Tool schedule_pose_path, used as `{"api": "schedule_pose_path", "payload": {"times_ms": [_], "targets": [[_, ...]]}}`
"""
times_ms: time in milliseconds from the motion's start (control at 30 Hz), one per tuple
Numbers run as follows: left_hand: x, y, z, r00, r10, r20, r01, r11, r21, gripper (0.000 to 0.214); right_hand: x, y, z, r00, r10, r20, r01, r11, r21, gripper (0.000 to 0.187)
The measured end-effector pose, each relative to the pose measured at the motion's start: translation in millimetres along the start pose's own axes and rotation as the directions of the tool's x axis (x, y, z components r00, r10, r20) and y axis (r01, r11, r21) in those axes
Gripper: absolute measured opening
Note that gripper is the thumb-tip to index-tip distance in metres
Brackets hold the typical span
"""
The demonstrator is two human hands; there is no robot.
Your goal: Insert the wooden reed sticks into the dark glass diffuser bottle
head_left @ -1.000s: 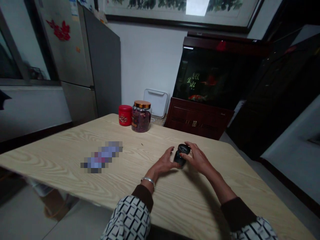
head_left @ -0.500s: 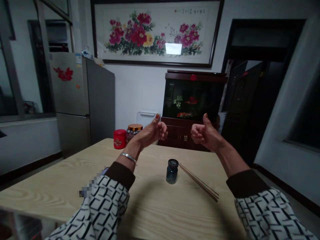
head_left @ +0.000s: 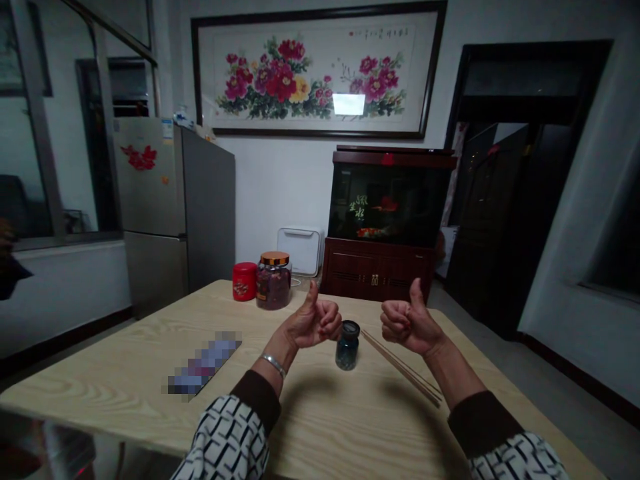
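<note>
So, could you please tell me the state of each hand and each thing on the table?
Left hand: fist, thumb up, empty.
Right hand: fist, thumb up, empty.
Small dark jar: upright, black lid on, untouched.
Chopsticks: lying flat beside that jar.
Large glass jar: upright, copper lid on, filled.
Red tin: upright, closed.

Dark teal glass on the small jar (head_left: 347,345), black lid. At its 3 o'clock, chopsticks (head_left: 400,367), brown. Table (head_left: 125,387) pale wood, wavy grain. At the small jar's 11 o'clock, red tin (head_left: 244,281) and big jar (head_left: 273,280), copper lid, dark purplish-red fill. Sleeves (head_left: 227,440) white with black geometric lines, dark brown cuffs. Bracelet (head_left: 274,363) silver. Painting (head_left: 310,73) pink, red, yellow flowers on white, black frame.
</note>
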State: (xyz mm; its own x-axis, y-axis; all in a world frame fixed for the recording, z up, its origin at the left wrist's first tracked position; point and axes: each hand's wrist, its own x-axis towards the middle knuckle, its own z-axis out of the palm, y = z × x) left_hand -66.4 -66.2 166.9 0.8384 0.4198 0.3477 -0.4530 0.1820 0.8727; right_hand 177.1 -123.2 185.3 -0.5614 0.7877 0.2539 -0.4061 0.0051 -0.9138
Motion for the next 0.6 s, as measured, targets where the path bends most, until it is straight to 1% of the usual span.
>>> {"api": "schedule_pose_path", "payload": {"times_ms": [133, 200, 267, 300, 333, 367, 400, 433, 467, 500, 533, 567, 600], "targets": [[1.9, -1.6, -8.9, 1.000, 0.016, 0.002, -0.015, 1.000, -0.019, 0.078, 2.2, -1.9, -5.5, 1.000, 0.014, -0.019, -0.014, 1.000, -0.012, 0.077], [1.0, -4.3, -13.8, 1.000, 0.009, -0.008, -0.010, 1.000, -0.011, 0.076, 3.7, -2.0, -8.4, 0.998, 0.024, -0.060, -0.026, 0.999, -0.028, 0.078], [-1.4, -12.6, -20.8, 0.999, -0.011, -0.046, 0.011, 1.000, 0.005, 0.073, 5.0, 3.4, -12.2, 0.989, 0.046, -0.143, -0.056, 0.997, -0.061, 0.077], [-2.8, -19.2, -25.3, 0.996, -0.024, -0.086, 0.025, 1.000, 0.015, 0.071, 5.5, 8.7, -14.7, 0.977, 0.055, -0.205, -0.075, 0.993, -0.092, 0.075], [-3.7, -27.4, -30.7, 0.988, -0.033, -0.149, 0.037, 0.999, 0.028, 0.068, 5.9, 15.7, -17.9, 0.958, 0.060, -0.281, -0.103, 0.985, -0.138, 0.073], [-4.1, -37.0, -36.9, 0.971, -0.037, -0.236, 0.050, 0.998, 0.047, 0.065, 6.2, 24.4, -21.9, 0.928, 0.056, -0.368, -0.137, 0.970, -0.199, 0.070], [-3.7, -47.4, -44.1, 0.938, -0.035, -0.346, 0.065, 0.995, 0.077, 0.062, 6.2, 34.5, -27.0, 0.890, 0.035, -0.455, -0.176, 0.946, -0.273, 0.066], [-2.5, -58.4, -52.0, 0.882, -0.018, -0.470, 0.086, 0.989, 0.123, 0.059, 5.9, 45.6, -33.1, 0.848, -0.006, -0.529, -0.216, 0.908, -0.358, 0.061], [-0.6, -69.4, -60.4, 0.809, 0.011, -0.588, 0.128, 0.973, 0.194, 0.058, 5.2, 57.3, -40.4, 0.809, -0.064, -0.584, -0.254, 0.858, -0.446, 0.057], [1.6, -79.9, -69.0, 0.733, 0.059, -0.677, 0.182, 0.943, 0.279, 0.058, 3.9, 69.0, -48.4, 0.778, -0.126, -0.615, -0.288, 0.799, -0.528, 0.053], [3.8, -89.7, -77.4, 0.669, 0.122, -0.733, 0.239, 0.899, 0.367, 0.058, 2.2, 80.2, -56.8, 0.755, -0.187, -0.629, -0.316, 0.737, -0.598, 0.050], [5.5, -98.3, -85.1, 0.628, 0.177, -0.758, 0.285, 0.854, 0.436, 0.059, 0.1, 90.3, -64.8, 0.739, -0.240, -0.629, -0.341, 0.672, -0.657, 0.047], [6.6, -105.6, -91.6, 0.604, 0.220, -0.766, 0.315, 0.817, 0.483, 0.060, -2.2, 98.7, -71.9, 0.730, -0.279, -0.624, -0.369, 0.607, -0.704, 0.043]]}}
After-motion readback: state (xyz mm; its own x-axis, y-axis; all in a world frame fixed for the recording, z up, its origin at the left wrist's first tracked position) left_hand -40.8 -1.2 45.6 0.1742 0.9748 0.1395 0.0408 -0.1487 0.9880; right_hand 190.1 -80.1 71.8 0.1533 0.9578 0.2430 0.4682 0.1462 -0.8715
